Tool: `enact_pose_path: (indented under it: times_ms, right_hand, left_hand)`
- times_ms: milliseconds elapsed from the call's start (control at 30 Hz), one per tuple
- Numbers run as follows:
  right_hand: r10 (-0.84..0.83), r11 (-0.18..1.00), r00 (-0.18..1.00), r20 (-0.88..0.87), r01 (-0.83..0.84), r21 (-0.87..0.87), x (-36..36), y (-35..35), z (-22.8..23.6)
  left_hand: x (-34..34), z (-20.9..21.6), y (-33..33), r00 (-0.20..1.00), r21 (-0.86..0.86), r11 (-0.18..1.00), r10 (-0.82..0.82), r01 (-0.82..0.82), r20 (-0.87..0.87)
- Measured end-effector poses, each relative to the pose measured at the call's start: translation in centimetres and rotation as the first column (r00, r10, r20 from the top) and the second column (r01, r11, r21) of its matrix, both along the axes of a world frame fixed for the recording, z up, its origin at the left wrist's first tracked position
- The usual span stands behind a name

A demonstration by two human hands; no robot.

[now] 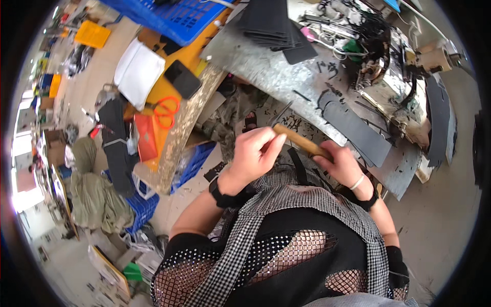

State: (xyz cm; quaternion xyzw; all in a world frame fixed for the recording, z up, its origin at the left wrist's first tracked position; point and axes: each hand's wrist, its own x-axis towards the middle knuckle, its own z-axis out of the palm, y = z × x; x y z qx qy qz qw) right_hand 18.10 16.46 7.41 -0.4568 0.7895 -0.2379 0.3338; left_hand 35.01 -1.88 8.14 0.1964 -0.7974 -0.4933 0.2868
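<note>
A wooden-handled tool (303, 141) is held in front of my body, between both hands. At its left end a thin, dark metal piece juts up toward the metal tabletop; I cannot make out its exact kind. My left hand (257, 151) closes on that end, with the thumb along the wood. The other end of the handle sits in the closed fingers of my right hand (339, 162). Just beyond the right hand, dark grey strips (353, 125) lie on the metal-topped table (245, 59).
A machine (383, 66) with cables stands at the right of the table. Dark sheets (268, 23) are stacked at the back. The left bench holds a phone (182, 79), orange scissors (166, 112) and a white bag (138, 71). A blue crate (176, 20) is behind it.
</note>
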Motion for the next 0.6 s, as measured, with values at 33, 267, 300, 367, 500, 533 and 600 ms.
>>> enact_pose_path:
  times_ms: [33,267,300,367,500,533,600]
  right_hand:
    - [0.065,0.996,0.998,-0.001,-0.065,0.058,0.6,-0.5,-0.9]
    - [0.278,0.933,0.956,0.089,-0.291,0.213,4.0,-6.5,-11.0]
    - [0.277,0.921,0.955,0.103,-0.294,0.255,4.7,-8.0,-12.7]
    - [0.245,0.921,0.966,0.083,-0.259,0.292,6.4,-10.9,-17.2]
    - [0.262,0.899,0.964,0.049,-0.262,0.352,10.2,-17.9,-22.9]
    - [0.343,0.883,0.939,0.021,-0.33,0.334,11.4,-19.9,-22.9]
    - [0.559,0.772,0.829,0.014,-0.527,0.357,14.2,-23.1,-28.4]
  left_hand:
    - [1.8,-0.1,0.3,0.997,0.049,0.998,0.037,-0.04,0.068]
    - [9.9,-5.8,1.2,0.888,0.207,0.955,0.099,-0.211,0.448]
    - [10.8,-6.0,1.4,0.875,0.248,0.946,0.068,-0.209,0.478]
    - [12.2,-6.3,1.1,0.864,0.282,0.929,0.07,-0.238,0.499]
    - [16.2,-6.9,0.3,0.805,0.235,0.914,0.143,-0.33,0.576]
    - [17.4,-7.1,0.1,0.773,0.215,0.904,0.171,-0.37,0.611]
    - [19.6,-7.6,-0.7,0.73,0.186,0.896,0.194,-0.404,0.655]
